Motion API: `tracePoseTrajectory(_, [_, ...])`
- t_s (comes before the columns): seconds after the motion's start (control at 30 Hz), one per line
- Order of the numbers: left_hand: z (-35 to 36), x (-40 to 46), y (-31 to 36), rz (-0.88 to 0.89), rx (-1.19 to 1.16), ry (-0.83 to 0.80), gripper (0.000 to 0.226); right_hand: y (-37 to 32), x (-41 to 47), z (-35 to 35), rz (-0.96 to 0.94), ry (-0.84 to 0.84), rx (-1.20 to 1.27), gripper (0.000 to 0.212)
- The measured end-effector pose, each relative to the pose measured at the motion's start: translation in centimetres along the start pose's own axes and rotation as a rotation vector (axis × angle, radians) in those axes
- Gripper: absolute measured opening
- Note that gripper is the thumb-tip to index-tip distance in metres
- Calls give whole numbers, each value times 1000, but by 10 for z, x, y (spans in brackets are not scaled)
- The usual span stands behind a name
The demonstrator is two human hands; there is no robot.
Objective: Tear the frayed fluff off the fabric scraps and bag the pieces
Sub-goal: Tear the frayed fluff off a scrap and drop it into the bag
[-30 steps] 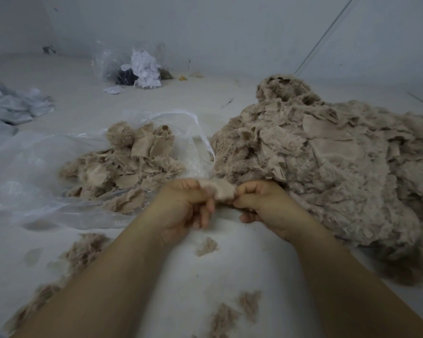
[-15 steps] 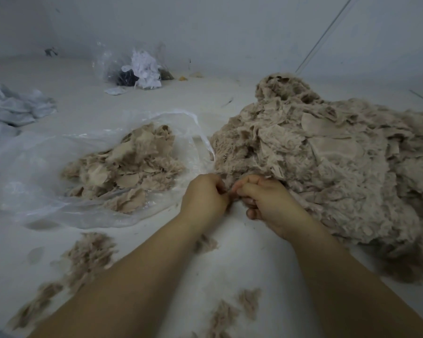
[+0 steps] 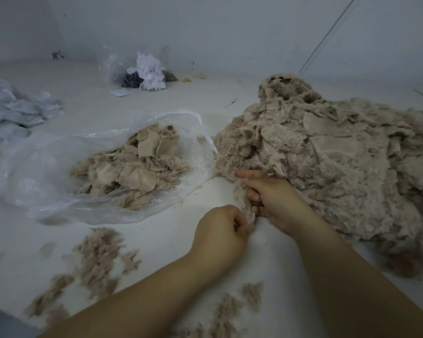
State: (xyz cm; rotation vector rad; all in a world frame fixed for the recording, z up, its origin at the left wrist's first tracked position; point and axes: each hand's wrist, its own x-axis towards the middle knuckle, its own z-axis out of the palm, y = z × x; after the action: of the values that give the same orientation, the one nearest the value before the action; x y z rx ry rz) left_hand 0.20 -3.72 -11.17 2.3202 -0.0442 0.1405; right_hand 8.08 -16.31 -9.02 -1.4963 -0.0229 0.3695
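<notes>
Nearest the camera, tufts of torn beige fluff [image 3: 95, 262] lie scattered over the white work surface [image 3: 161, 235] at about seven o'clock, with more at six o'clock between the forearms. Just beyond them the two hands meet on one small frayed beige fabric scrap [image 3: 245, 203]: the left hand [image 3: 221, 230] has its fingers curled and pinches the scrap's lower fringe, while the right hand [image 3: 271, 196] grips its upper part with bent fingers and its index finger stretched toward eleven o'clock. A second ago both hands held a scrap level in front of the person; half a second ago they had gone forward to the foot of the heap; now the left hand has drawn back toward the body and the right stays at the heap's edge, so the scrap is stretched between them. That reads as a fresh piece taken up and the tearing of its fringe just begun. Farther out at ten o'clock the clear plastic bag [image 3: 34, 172] lies open and flat, holding a mound of cleaned beige fabric pieces [image 3: 137, 167]. At two o'clock the large heap of unprocessed fluffy beige scraps [image 3: 340, 162] is far bigger than the bagged mound, so most of the work seems left. At the far edge sit a crumpled pale-grey cloth [image 3: 17, 113] and a second clear bag of white and dark offcuts [image 3: 144, 69].
</notes>
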Motion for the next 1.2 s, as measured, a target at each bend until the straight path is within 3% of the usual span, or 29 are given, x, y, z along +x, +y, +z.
tracePoseTrajectory(0.17, [-24, 27, 2, -314, -433, -158, 32, 1, 2, 1, 21, -7, 14, 20])
tracePoseTrajectory(0.27, [-37, 44, 0, -394, -490, -226, 31, 2, 2, 1, 8, -23, -19, 18])
tracePoseTrajectory(0.43, [-23, 48, -7, -313, -434, 64, 6, 0, -1, 2, -39, -48, -35, 26])
tracePoseTrajectory(0.53, [-18, 51, -7, -311, -369, 40, 13, 0, -1, 2, -22, -27, -43, 28])
tracePoseTrajectory(0.67, [-26, 63, 0, -407, -485, -70, 11, 2, 2, 3, -10, 1, -40, 22])
tracePoseTrajectory(0.83, [-18, 55, -7, -317, -673, 90, 31, 4, 5, 3, 9, -2, -22, 12])
tracePoseTrajectory(0.97, [-23, 47, -16, -244, -875, 173, 42, 4, 7, 2, 40, 19, -107, 18])
tracePoseTrajectory(1.07, [-25, 46, -18, -198, -928, 193, 32, 4, 7, 1, 43, 17, -129, 23])
tracePoseTrajectory(1.2, [-22, 50, -19, -203, -831, 140, 20, 7, 8, 2, -6, 54, -120, 23])
